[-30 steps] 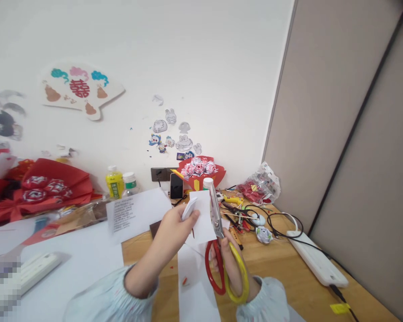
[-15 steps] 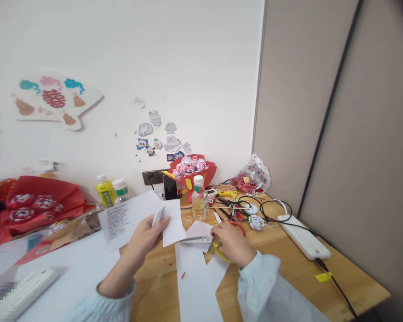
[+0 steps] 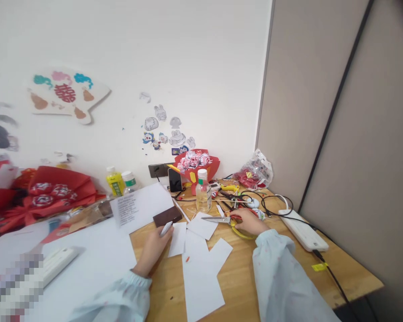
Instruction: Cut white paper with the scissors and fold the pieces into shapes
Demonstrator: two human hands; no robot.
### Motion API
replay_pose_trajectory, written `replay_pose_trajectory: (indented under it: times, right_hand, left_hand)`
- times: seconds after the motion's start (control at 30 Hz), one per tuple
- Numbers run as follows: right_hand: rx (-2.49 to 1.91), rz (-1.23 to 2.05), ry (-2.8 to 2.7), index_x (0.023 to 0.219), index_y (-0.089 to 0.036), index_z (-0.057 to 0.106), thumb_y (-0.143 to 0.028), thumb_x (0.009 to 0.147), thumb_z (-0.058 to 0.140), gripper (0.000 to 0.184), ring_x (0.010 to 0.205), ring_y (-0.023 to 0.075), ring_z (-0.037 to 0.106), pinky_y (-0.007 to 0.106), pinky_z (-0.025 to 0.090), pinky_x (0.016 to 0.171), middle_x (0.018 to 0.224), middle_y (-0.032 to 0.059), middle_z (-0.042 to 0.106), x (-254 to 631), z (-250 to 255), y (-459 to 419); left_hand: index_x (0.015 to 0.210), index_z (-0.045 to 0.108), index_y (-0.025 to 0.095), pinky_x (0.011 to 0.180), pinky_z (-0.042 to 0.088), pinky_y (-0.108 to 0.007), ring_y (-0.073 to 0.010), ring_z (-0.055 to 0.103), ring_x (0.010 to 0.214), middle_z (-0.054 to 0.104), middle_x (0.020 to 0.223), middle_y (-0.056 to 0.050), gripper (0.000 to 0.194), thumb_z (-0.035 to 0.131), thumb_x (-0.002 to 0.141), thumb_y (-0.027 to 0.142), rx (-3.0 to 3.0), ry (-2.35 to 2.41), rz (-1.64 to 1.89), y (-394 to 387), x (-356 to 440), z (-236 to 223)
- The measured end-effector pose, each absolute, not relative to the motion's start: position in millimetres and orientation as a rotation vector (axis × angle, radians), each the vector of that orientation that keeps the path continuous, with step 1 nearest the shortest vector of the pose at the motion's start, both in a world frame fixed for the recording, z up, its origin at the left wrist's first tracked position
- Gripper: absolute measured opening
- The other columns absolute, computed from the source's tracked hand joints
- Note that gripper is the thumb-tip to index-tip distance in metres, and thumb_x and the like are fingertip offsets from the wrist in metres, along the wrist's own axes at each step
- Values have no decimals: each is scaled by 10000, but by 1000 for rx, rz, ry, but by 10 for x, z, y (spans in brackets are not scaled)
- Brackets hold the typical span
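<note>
My left hand (image 3: 154, 248) rests low on the wooden table (image 3: 255, 273), fingers closed on a small folded white paper piece (image 3: 166, 229). A cut white paper (image 3: 177, 239) lies flat on the table right next to that hand. My right hand (image 3: 250, 222) lies on the table to the right, over the red and yellow handles of the scissors (image 3: 225, 220). The scissors lie flat with their blades pointing left. Several cut white paper pieces (image 3: 201, 268) lie between my hands.
A clear bottle (image 3: 203, 191), a phone (image 3: 175, 180) and a red paper bouquet (image 3: 196, 162) stand at the back. Tangled cables and tools (image 3: 245, 201) and a white power strip (image 3: 302, 230) lie right. White sheets (image 3: 97, 264) and red bouquets (image 3: 50, 192) fill the left.
Both hands came down from in front of me to the table. The scissors, held upright before, now lie flat under my right hand. The cut paper now lies on the table.
</note>
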State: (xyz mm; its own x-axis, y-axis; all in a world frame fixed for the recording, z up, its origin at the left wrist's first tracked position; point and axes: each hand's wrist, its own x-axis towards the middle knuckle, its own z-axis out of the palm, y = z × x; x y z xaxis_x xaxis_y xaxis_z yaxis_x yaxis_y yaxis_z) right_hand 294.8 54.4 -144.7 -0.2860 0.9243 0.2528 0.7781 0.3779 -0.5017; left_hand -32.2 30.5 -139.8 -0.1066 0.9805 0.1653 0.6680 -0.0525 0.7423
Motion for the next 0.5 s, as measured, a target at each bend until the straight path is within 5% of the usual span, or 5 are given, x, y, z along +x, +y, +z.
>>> replay_pose_trajectory:
  times: [0.27, 0.5]
  right_hand:
    - [-1314, 357, -1939, 856, -149, 666, -144, 748, 518, 184, 805, 194, 555, 303, 422, 750, 833, 70, 609, 2669, -1480, 550]
    - [-968, 701, -1907, 1060, -180, 566, -215, 754, 577, 308, 677, 141, 537, 246, 423, 629, 828, 21, 602, 1873, -1672, 241]
  left_hand:
    - [777, 616, 140, 630, 434, -279, -247, 626, 727, 688, 753, -76, 331, 422, 797, 407, 1771, 1824, 1014, 337, -369, -1501]
    - [859, 593, 177, 643, 399, -254, -217, 629, 775, 682, 832, -86, 205, 396, 803, 183, 2351, 1796, 555, 77, -43, -1419]
